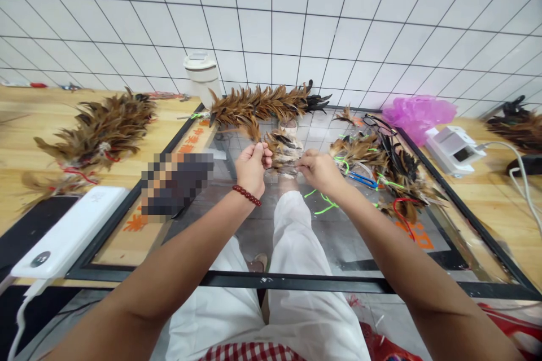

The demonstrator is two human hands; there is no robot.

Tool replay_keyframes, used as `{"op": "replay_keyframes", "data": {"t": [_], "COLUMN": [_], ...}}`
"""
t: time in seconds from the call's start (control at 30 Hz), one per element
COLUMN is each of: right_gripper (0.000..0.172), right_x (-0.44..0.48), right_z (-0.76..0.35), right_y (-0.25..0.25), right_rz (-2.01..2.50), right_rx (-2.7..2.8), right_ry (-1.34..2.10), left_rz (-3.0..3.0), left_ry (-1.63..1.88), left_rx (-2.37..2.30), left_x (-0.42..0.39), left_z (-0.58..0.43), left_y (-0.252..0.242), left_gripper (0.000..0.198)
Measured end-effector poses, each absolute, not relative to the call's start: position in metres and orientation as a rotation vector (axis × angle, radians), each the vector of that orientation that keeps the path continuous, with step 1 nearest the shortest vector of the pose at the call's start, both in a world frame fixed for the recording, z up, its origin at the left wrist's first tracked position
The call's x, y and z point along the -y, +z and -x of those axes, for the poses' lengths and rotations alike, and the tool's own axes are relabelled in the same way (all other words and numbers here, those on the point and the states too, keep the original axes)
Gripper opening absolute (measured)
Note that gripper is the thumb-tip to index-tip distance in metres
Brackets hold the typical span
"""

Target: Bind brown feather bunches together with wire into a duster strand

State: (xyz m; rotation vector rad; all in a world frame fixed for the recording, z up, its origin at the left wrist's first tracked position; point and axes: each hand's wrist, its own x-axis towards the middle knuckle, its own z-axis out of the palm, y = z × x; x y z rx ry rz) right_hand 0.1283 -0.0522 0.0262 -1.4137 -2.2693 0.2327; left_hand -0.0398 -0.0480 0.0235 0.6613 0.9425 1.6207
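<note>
Between my hands lies a bundle of brown and pale feathers, on a glass-topped table. At the bundle's left edge, my left hand has thumb and fingers pinched on brown feathers; a red bead bracelet circles the wrist. My right hand is closed in a pinch at the right edge, and what its fingertips hold is too small to make out. Just behind, a long strip of brown feathers with black ends lies crosswise. Right of my right hand are a loose feather pile and a blue cutter.
A white lidded cup stands near the tiled wall. Farther left are another feather strip and a white power bank. Bright green ties lie near my right forearm. A pink plastic bag and a white device with a cable sit right.
</note>
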Motion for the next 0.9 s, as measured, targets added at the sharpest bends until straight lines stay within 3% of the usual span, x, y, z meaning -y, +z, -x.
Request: {"op": "replay_keyframes", "data": {"t": [0.13, 0.23, 0.43, 0.6, 0.9], "right_gripper": [0.010, 0.017, 0.023, 0.029, 0.037], "right_x": [0.044, 0.045, 0.054, 0.060, 0.072], "right_z": [-0.131, -0.128, -0.114, -0.106, -0.108], "right_y": [0.023, 0.026, 0.034, 0.029, 0.033], "right_rz": [1.367, 1.237, 1.041, 1.060, 1.348], "right_rx": [1.868, 1.532, 1.378, 1.491, 1.969], "right_ry": [0.706, 1.055, 1.248, 1.118, 0.423], "left_rz": [-0.654, -0.653, -0.594, -0.588, -0.784], "left_ry": [1.606, 1.534, 1.269, 1.206, 1.219], "left_rx": [-0.951, -0.972, -0.936, -0.902, -0.930], "left_x": [0.050, 0.054, 0.063, 0.068, 0.070], "left_z": [0.039, 0.036, 0.029, 0.025, 0.023], "left_y": [0.026, 0.027, 0.028, 0.027, 0.024], "left_gripper": [0.014, 0.013, 0.009, 0.013, 0.017]}}
